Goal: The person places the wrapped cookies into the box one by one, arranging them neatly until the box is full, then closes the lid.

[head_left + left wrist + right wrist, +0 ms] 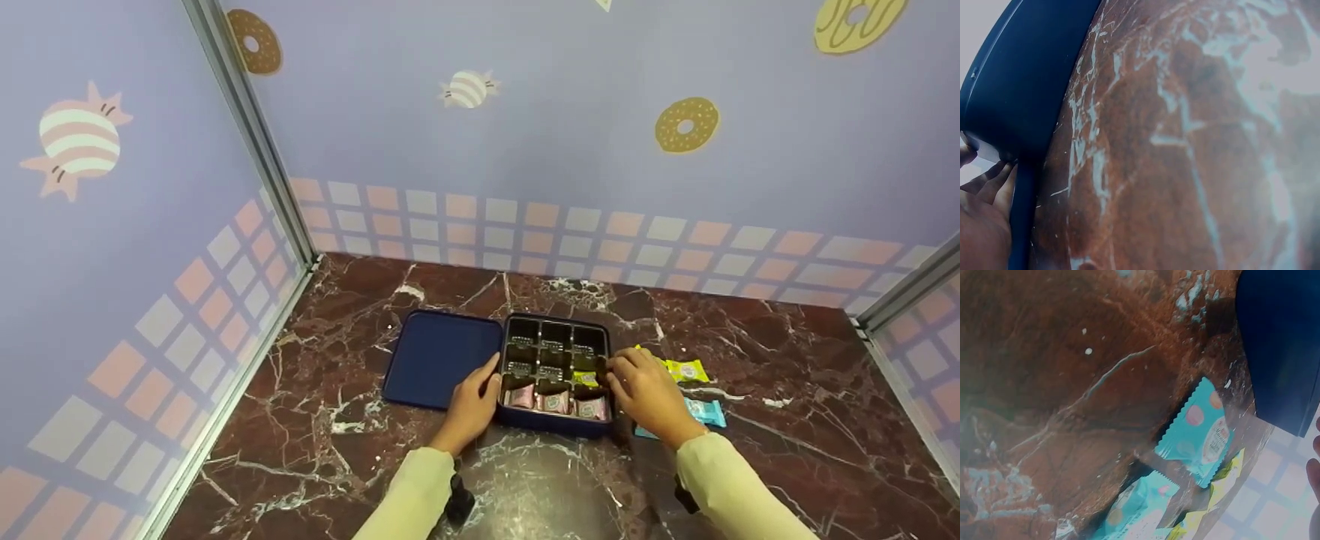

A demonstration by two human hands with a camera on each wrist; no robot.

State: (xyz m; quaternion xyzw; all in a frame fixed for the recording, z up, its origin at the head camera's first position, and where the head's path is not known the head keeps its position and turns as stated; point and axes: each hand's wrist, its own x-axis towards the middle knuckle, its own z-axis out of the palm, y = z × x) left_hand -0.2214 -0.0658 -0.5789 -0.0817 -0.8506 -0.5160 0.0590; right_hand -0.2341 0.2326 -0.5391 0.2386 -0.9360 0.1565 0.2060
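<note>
Here the dark blue tin (556, 427) sits near the middle of the marbled bench (787, 465), its lid (439, 358) lying flat and touching its left side. The left hand (474, 405) rests against the tin's left wall with fingers fairly straight, steadying rather than clasping. The right hand (646, 390) is at the tin's right edge, fingers curled down over the middle-row right compartment, where a yellow packet (585, 378) shows; whether the fingertips pinch that packet cannot be told from any view.

The front row holds three pink packets (555, 402); the compartments behind look mostly bare, though small dark labelled shapes sit in some. Just right of the tin lie loose sweets: another yellow packet (686, 370) and teal packets (1199, 430), the latter close to the tin's wall in the right wrist view.

To do this well, I judge the left hand should brace the wall so the tin does not slide, while the right seats the packet flat inside one cell, clear of the dividers.
</note>
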